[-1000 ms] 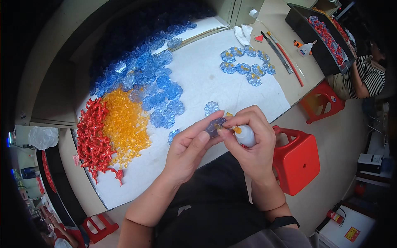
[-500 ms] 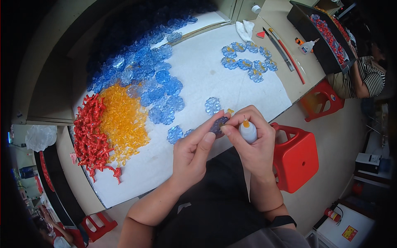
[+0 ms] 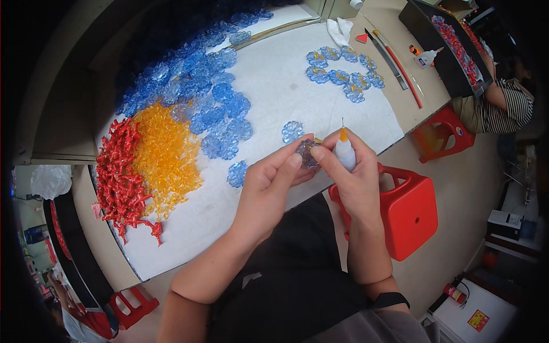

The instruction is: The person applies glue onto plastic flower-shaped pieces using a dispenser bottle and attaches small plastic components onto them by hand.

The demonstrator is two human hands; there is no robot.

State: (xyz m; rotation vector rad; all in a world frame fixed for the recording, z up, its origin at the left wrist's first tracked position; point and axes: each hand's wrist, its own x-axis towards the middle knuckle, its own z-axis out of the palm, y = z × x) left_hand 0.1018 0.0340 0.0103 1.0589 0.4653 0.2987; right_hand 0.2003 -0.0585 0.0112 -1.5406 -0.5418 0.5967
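Observation:
My left hand point(image 3: 267, 182) pinches a translucent blue flower-shaped piece point(image 3: 307, 153) above the table's front edge. Against that piece press the thumb and finger of my right hand point(image 3: 357, 182). Also gripped in the right hand is a small white glue bottle point(image 3: 345, 153) with an orange collar and a thin needle tip, pointing away from me. A bit of yellow shows by the right fingertips; its shape is mostly hidden. One loose blue flower piece point(image 3: 293, 132) lies just beyond my hands, and another point(image 3: 237, 174) lies left of them.
At left are heaps of red branching pieces point(image 3: 117, 177), small yellow pieces point(image 3: 166, 166) and blue flower pieces point(image 3: 214, 120). Several blue flowers with yellow centres point(image 3: 338, 76) lie far right, near tweezers point(image 3: 389, 60) and a red-handled brush point(image 3: 403, 71). A red stool point(image 3: 409, 214) stands right; a co-worker point(image 3: 503, 108) sits beyond.
The glue bottle has tipped more upright, and its needle shows clearly. My right fingers have come onto the flower piece, while the view has shifted slightly.

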